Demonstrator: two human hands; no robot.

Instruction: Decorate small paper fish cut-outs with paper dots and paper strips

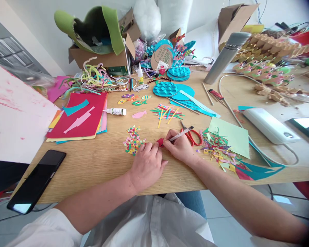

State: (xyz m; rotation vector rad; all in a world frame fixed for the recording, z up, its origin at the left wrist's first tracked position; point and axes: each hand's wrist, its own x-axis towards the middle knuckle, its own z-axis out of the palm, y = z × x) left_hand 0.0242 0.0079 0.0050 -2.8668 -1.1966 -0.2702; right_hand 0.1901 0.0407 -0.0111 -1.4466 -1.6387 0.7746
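My right hand (181, 149) is closed around a pen (180, 133) with a pale barrel and dark end. Its tip is hidden behind my fingers, at a small red paper piece (160, 141). My left hand (148, 164) lies palm down, its fingertips at the left side of that piece and its thumb apart. Just left of my left hand are colourful paper dots (134, 139). Red-handled scissors (195, 137) lie beyond my right hand. Farther back are a pink paper fish (139, 114), several small decorated fish (139, 102) and thin paper strips (168, 115).
Coloured paper sheets (92, 120) and a glue bottle (117, 111) are at left, with a black phone (37, 181) near the edge. Paper scraps (221, 151), a white power bank (270, 125) with a cable and a grey flask (225, 58) stand or lie at right.
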